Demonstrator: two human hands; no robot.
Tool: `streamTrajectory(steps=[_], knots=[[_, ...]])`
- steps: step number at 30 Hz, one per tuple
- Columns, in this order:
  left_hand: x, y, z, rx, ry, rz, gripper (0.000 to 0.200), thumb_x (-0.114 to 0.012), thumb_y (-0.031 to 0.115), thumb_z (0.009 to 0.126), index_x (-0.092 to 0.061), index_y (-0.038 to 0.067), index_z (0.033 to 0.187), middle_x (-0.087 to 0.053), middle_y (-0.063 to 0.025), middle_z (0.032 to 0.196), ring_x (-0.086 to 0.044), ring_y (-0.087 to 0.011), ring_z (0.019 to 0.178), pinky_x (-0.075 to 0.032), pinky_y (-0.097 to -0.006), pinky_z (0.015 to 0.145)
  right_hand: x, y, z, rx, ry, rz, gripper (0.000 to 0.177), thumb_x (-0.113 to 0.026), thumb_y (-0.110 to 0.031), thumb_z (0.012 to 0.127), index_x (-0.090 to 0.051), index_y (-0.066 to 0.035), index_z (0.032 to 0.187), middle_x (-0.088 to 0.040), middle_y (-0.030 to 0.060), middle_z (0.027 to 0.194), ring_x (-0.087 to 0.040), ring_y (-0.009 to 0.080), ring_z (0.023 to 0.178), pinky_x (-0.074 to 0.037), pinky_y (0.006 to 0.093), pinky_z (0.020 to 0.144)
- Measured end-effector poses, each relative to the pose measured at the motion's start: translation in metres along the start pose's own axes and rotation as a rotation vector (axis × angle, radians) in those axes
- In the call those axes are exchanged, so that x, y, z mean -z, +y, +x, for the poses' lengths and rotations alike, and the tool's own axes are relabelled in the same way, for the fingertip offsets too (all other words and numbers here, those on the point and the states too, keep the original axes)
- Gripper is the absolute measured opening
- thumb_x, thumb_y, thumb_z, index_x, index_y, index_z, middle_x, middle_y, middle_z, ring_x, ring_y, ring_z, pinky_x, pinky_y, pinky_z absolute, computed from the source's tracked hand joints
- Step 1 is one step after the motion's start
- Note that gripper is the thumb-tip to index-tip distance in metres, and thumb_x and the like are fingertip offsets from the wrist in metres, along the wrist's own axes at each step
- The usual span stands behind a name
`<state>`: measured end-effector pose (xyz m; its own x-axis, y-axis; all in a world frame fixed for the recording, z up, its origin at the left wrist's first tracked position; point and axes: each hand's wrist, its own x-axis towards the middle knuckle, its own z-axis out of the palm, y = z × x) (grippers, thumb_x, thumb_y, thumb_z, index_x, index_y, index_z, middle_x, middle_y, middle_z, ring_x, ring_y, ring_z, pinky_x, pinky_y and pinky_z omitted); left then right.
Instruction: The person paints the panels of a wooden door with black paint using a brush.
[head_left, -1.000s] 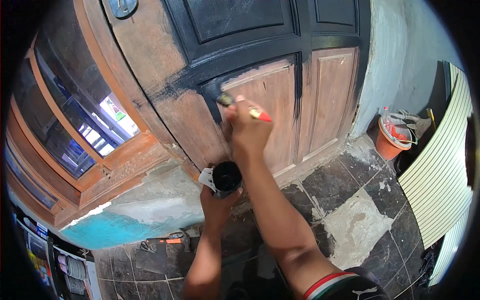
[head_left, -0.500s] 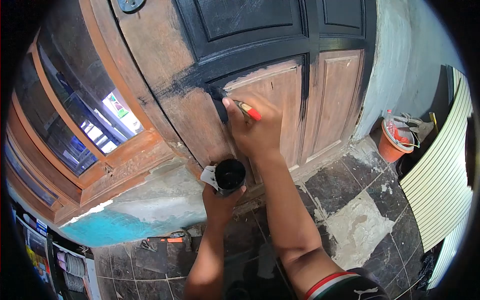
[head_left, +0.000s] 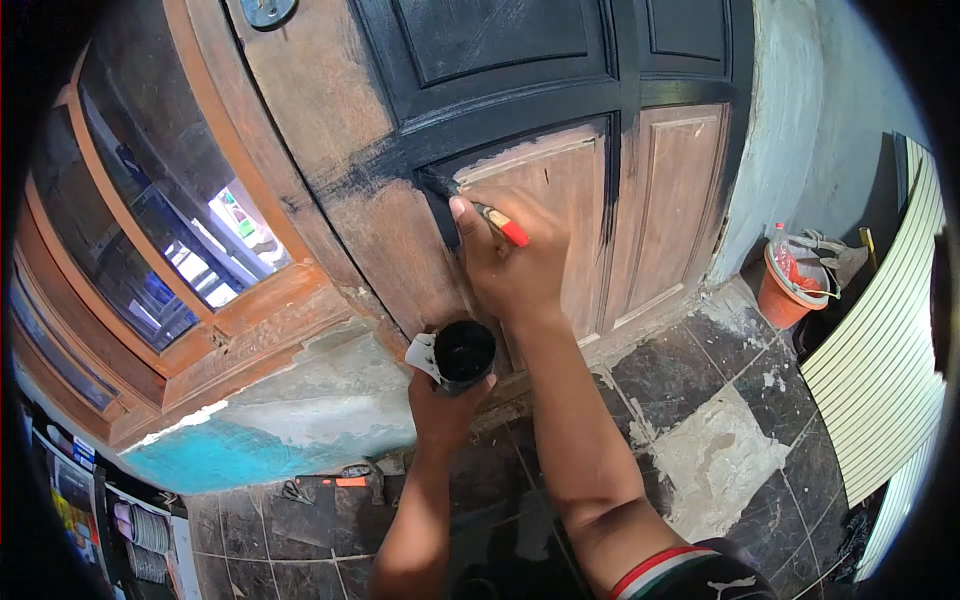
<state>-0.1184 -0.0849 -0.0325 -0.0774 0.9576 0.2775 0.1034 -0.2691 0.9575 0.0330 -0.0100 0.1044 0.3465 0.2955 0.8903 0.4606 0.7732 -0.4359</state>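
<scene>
My right hand [head_left: 520,250] is closed round a paintbrush [head_left: 507,226] with a red-tipped handle. Its bristles, mostly hidden by my fingers, are at the upper left corner of a bare lower panel on the wooden door [head_left: 560,235]. Black paint covers the door's upper part and runs down that panel's left edge. Below and to the left, my left hand [head_left: 443,410] grips a small cup of black paint [head_left: 465,352], held with its mouth upward. A torn white label or piece of paper [head_left: 422,354] sticks out at the cup's left side.
An orange bucket [head_left: 790,290] with a plastic bottle stands by the wall at right, near ribbed cream panels [head_left: 880,340]. A hammer [head_left: 372,482] lies on the dark tiles at lower left. Left of the door is a wood-framed window [head_left: 185,200].
Both hands appear shifted very slightly to the right in view, along with the door. The brush stays at the same panel corner, and both grips are unchanged.
</scene>
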Motion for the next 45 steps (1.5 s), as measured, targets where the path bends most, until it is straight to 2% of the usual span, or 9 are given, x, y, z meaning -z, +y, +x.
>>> streamTrajectory(steps=[6,9,18,24,27,30,36,39,45], knots=[[0.000,-0.005,0.001,-0.001,0.016,-0.006,0.079,-0.097,0.005,0.075,-0.060,0.000,0.144,-0.071,-0.0105,0.136,-0.068,-0.0244,0.127,-0.050,-0.0394,0.114,0.005,-0.009,0.001,-0.065,0.015,0.048,0.023,-0.077,-0.026,0.100,-0.079,-0.003,0.096,-0.077,0.0174,0.089,-0.075,0.0394,0.082,-0.059,0.0444,0.072],[0.000,-0.007,0.003,-0.023,0.047,-0.068,0.077,-0.097,0.006,0.075,-0.061,0.001,0.143,-0.071,-0.0109,0.136,-0.068,-0.0249,0.127,-0.050,-0.0395,0.114,0.005,0.003,-0.012,-0.091,-0.124,0.016,0.021,-0.082,-0.022,0.096,-0.081,-0.002,0.101,-0.079,0.0177,0.092,-0.077,0.0328,0.082,-0.058,0.0394,0.075],[0.009,-0.038,0.004,-0.010,0.119,-0.085,0.077,-0.095,0.007,0.077,-0.059,0.001,0.145,-0.070,-0.0116,0.137,-0.069,-0.0263,0.125,-0.054,-0.0415,0.109,0.032,0.039,-0.045,-0.166,-0.764,-0.313,0.020,-0.078,-0.019,0.097,-0.080,0.000,0.100,-0.074,0.0258,0.089,-0.074,0.0421,0.088,-0.058,0.0429,0.077],[0.013,-0.027,0.005,-0.055,0.129,-0.095,0.068,-0.092,0.000,0.079,-0.062,0.003,0.140,-0.072,-0.0083,0.128,-0.071,-0.0207,0.116,-0.055,-0.0353,0.103,0.005,0.003,0.012,-0.040,-0.036,0.197,0.014,-0.082,-0.012,0.091,-0.081,0.001,0.097,-0.078,0.0220,0.088,-0.075,0.0396,0.076,-0.058,0.0442,0.071],[0.017,-0.028,0.006,-0.106,0.138,-0.060,0.065,-0.091,0.000,0.079,-0.064,0.002,0.138,-0.072,-0.0075,0.126,-0.071,-0.0201,0.113,-0.055,-0.0343,0.102,0.006,0.017,-0.014,-0.169,0.028,0.238,0.016,-0.084,-0.011,0.090,-0.082,0.001,0.101,-0.079,0.0207,0.091,-0.076,0.0335,0.076,-0.058,0.0398,0.071],[0.012,-0.015,0.003,-0.108,0.182,-0.127,0.064,-0.090,-0.001,0.079,-0.064,0.001,0.137,-0.072,-0.0072,0.125,-0.071,-0.0199,0.112,-0.055,-0.0340,0.102,0.027,0.032,-0.057,-0.597,-0.280,0.180,0.015,-0.083,-0.012,0.091,-0.082,0.000,0.098,-0.079,0.0223,0.094,-0.076,0.0382,0.081,-0.058,0.0415,0.074],[0.006,-0.007,0.005,-0.112,0.218,-0.147,0.063,-0.088,-0.002,0.079,-0.064,0.001,0.137,-0.072,-0.0073,0.125,-0.070,-0.0196,0.113,-0.055,-0.0342,0.103,0.032,0.085,-0.090,-0.097,-0.658,-0.241,0.016,-0.081,-0.013,0.090,-0.079,0.002,0.094,-0.076,0.0237,0.091,-0.072,0.0474,0.081,-0.058,0.0466,0.078],[0.009,-0.008,0.005,-0.114,0.208,-0.139,0.072,-0.089,0.002,0.079,-0.061,0.003,0.146,-0.070,-0.0068,0.132,-0.069,-0.0217,0.119,-0.053,-0.0361,0.106,0.018,0.042,-0.033,-0.248,-0.593,-0.280,0.015,-0.080,-0.013,0.090,-0.078,0.002,0.093,-0.076,0.0237,0.088,-0.072,0.0459,0.079,-0.058,0.0473,0.076],[0.017,-0.012,0.005,-0.108,0.182,-0.131,0.079,-0.088,0.000,0.079,-0.057,0.004,0.152,-0.069,-0.0069,0.133,-0.068,-0.0211,0.120,-0.052,-0.0365,0.107,0.003,0.003,0.000,-0.047,0.126,0.142,0.015,-0.078,-0.015,0.096,-0.080,0.000,0.095,-0.076,0.0221,0.086,-0.075,0.0369,0.076,-0.057,0.0415,0.071]])
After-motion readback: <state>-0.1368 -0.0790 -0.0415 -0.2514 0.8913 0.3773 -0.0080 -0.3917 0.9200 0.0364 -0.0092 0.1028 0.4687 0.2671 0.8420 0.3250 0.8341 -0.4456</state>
